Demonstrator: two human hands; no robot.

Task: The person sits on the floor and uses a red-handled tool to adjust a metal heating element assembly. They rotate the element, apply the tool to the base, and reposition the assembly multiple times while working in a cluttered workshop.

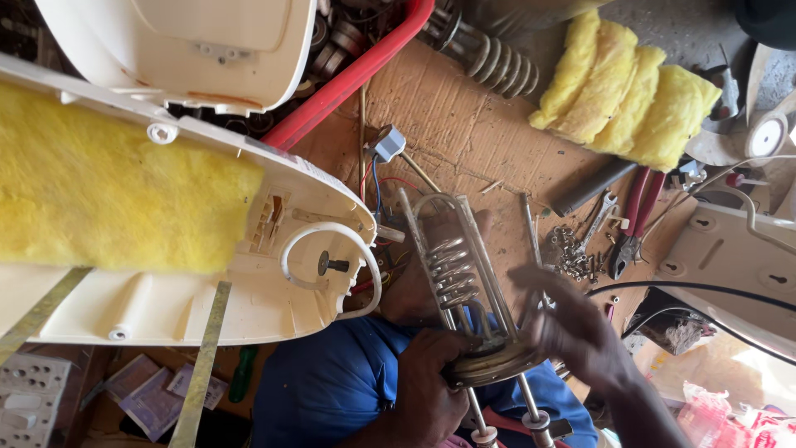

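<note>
Our left hand point(427, 377) grips the heating coil point(460, 278) by its flange; we should steady it while blurred right hand point(572, 332), grip unclear, works.

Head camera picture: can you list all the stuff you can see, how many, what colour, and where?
Heating element assembly: one, metal coil and rods on a round brassy flange, centre, held in both hands.
Appliance casing: one, cream plastic, left.
Insulation pad: one, yellow, lying on the casing, left.
Rolled insulation: one, yellow, top right.
Tub: one, red, top centre, holding metal parts.
Pliers: one, red handles, right of centre.
Screws and nuts: a small pile, silvery, beside the pliers.
Cardboard: one sheet, brown, under the tools.
Left hand: grips the flange from the left, bottom centre.
Right hand: blurred, at the flange's right side.
</note>
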